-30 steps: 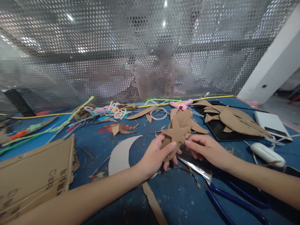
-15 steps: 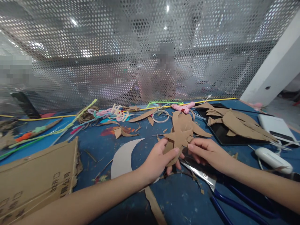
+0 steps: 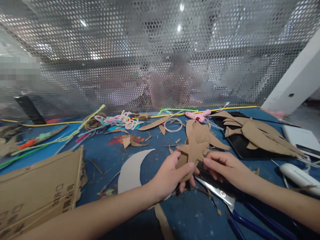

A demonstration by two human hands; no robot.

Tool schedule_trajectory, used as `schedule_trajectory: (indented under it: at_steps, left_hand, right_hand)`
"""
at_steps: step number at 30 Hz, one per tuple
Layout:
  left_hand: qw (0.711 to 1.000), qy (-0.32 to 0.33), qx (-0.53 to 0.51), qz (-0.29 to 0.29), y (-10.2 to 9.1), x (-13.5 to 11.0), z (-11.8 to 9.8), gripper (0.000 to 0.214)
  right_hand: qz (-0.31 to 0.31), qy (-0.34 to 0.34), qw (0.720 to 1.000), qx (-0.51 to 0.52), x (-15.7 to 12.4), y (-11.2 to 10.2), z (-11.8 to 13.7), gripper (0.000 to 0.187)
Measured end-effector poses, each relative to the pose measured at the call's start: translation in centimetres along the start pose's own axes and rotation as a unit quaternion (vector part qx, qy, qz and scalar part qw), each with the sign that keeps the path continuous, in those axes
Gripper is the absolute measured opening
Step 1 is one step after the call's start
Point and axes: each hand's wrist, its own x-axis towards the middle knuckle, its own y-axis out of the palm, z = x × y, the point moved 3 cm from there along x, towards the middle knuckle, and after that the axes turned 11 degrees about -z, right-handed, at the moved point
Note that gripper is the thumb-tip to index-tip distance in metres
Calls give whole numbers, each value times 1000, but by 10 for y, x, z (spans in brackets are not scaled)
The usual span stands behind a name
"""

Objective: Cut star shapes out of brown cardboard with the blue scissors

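Observation:
My left hand (image 3: 170, 175) pinches the lower edge of a brown cardboard star cutout (image 3: 192, 150), thumb on top and fingers underneath. My right hand (image 3: 222, 166) rests beside it, its fingertips curled and touching the right edge of the same star. Under my right wrist lie scissors (image 3: 225, 196) with blue handles, blades pointing left. A grey crescent-shaped cutout (image 3: 131, 170) lies flat just left of my left hand.
A large cardboard sheet (image 3: 37, 186) lies front left. Cardboard scraps cover a black tablet (image 3: 250, 140) at right, with a white device (image 3: 297, 175) and a pink glue gun (image 3: 200, 116) nearby. Pipe cleaners (image 3: 117, 119) and a tape ring (image 3: 174, 125) lie near the perforated metal screen.
The camera has shifted slightly; both hands stay on the star cutout in nearly the same grip.

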Motion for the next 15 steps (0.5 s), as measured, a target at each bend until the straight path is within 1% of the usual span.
schedule_trajectory:
  at_steps: [7,15]
  left_hand:
    - [1000,6,7,5,-1,1,1,32]
    - [1000,9,11,-3,0,0,1,32]
  right_hand:
    - [-7,0,1000,-9,-1,-1,-2,43]
    - [-14,-3,1000,-15,0,-1,-3,40]
